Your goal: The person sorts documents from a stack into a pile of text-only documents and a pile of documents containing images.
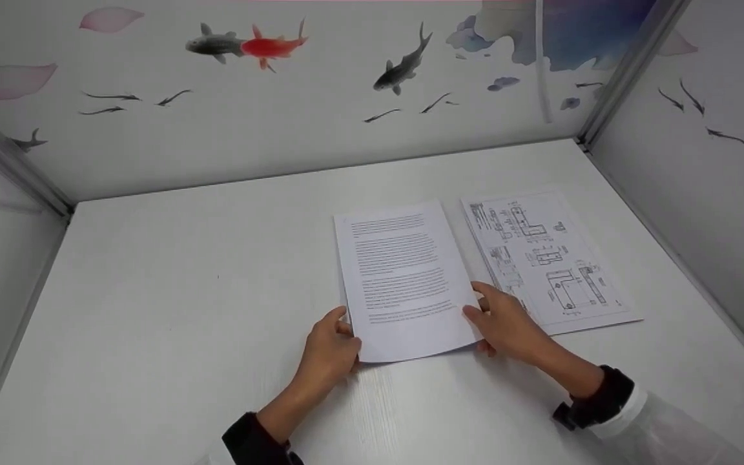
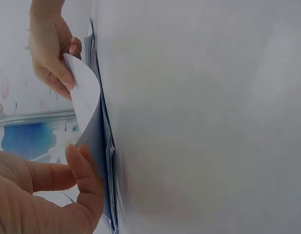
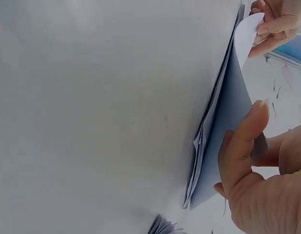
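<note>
A sheet of printed paper lies over a thin stack of papers, its near edge lifted and bowed between my hands. My left hand pinches the near left corner between thumb and fingers; in the left wrist view the left hand is close up at the sheet's edge. On the near right side, my right hand pinches the sheet's other edge, and the right wrist view shows that hand with its thumb against the paper. Part of the fingers is hidden under the sheet.
Just right of the printed sheet lies another stack of papers with technical drawings on top, close to my right hand. The white table is bordered by a back wall with painted fish and by side panels.
</note>
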Motion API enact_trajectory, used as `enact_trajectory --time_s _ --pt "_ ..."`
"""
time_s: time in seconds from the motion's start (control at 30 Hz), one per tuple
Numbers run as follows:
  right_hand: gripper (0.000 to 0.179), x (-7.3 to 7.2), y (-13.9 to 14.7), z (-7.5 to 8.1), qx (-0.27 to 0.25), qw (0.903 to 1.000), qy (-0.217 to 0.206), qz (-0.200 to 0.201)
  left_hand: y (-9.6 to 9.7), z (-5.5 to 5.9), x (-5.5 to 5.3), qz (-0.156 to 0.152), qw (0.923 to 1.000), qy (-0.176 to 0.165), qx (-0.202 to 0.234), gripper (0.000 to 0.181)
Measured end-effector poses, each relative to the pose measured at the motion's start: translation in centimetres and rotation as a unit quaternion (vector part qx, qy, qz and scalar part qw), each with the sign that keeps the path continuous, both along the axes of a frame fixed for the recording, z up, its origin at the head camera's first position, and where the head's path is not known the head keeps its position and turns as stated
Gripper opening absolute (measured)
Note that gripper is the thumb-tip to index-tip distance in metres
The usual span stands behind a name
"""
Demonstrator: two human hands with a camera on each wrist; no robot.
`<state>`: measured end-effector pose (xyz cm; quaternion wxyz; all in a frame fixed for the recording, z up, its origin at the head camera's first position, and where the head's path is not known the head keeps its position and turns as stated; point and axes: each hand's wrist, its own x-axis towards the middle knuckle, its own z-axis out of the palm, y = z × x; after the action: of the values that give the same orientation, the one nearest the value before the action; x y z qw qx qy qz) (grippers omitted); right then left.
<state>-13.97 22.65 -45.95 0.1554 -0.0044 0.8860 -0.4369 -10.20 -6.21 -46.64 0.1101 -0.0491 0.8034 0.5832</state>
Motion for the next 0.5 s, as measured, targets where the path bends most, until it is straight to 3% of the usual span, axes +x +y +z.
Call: enact_trajectory --time_s 0.33,0.5 --pt "0.058 0.3 0.9 0.2 0.081 0.9957 0.018 0.041 0.0 -0.1 0.5 -0.016 0.9973 0.019 -0.068 0.052" --pt "0.054 0.3 1.3 0.3 0.105 0.9926 0.04 0.046 -0.1 0.3 0.9 -0.017 0.9964 0.025 -0.079 0.055"
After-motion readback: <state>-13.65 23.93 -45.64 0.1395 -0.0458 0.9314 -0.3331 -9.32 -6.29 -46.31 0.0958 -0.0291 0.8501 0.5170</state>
